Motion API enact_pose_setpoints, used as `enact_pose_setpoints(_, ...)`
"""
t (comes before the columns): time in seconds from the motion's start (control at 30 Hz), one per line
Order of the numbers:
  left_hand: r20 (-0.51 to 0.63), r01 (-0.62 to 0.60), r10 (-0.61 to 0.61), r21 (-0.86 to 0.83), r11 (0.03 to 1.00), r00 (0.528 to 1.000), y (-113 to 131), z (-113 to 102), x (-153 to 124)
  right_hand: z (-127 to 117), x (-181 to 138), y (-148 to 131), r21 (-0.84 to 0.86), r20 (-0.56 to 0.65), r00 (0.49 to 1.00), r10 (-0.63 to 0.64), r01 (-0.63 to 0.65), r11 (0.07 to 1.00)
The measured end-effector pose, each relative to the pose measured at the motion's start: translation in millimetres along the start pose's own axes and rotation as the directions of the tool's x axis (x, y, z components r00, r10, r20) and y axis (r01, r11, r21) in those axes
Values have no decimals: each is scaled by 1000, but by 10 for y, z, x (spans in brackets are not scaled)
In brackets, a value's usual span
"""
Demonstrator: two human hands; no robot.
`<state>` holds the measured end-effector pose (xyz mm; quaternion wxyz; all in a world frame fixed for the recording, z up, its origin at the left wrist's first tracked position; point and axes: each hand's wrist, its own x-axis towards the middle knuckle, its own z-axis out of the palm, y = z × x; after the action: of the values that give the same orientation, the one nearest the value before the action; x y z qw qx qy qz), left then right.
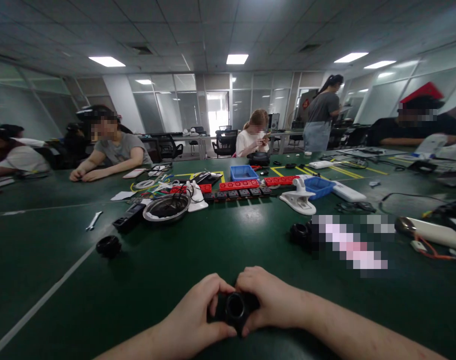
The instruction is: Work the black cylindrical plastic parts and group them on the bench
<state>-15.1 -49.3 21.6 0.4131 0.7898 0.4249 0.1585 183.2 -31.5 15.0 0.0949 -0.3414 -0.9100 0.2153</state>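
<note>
I see green table: black ring and wrench at left, metal bowl, red power strips, blue tray mid-frame, white clamp right of centre.

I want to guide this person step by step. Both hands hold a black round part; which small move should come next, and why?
Probably a small twist, one hand against the other. The left hand and the right hand pinch the black round part from opposite sides, its opening facing the camera, so a turning grip seems set.

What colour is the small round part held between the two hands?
It is black. The head view shows the round part best.
</note>
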Motion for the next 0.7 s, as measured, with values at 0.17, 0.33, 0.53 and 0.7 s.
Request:
enact_pose_setpoints(0.17,-145,95,-83,79,992,986,20,91,20,122,35,-109,-186,-161,977,138,-167,968)
enact_pose_setpoints(0.33,-219,34,-3,138,990,976,-21,112,35,126,35,-95,-126,-209,971,115,-143,982)
enact_pose_setpoints(0.53,-187,-75,95,111,991,978,-74,7,41,-115,-61,-57,107,-11,1000,-5,6,994)
enact_pose_setpoints(0.7,-52,-168,172,77,983,984,-18,-87,61,-180,-32,-35,47,78,997,28,-32,998)
